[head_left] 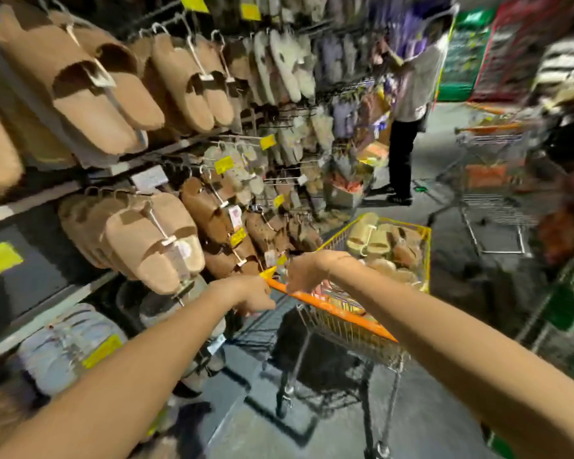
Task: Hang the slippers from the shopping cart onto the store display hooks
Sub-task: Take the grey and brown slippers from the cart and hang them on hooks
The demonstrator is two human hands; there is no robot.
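Head view: both hands, left hand (pixel 254 294) and right hand (pixel 304 271), grip the shopping cart (pixel 332 309) handle; steer it beside the display hooks (pixel 212 190) before lifting slippers (pixel 368 238).

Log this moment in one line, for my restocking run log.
left hand: grips cart handle | right hand: at handle, grip unclear | slippers: in cart | none in hand
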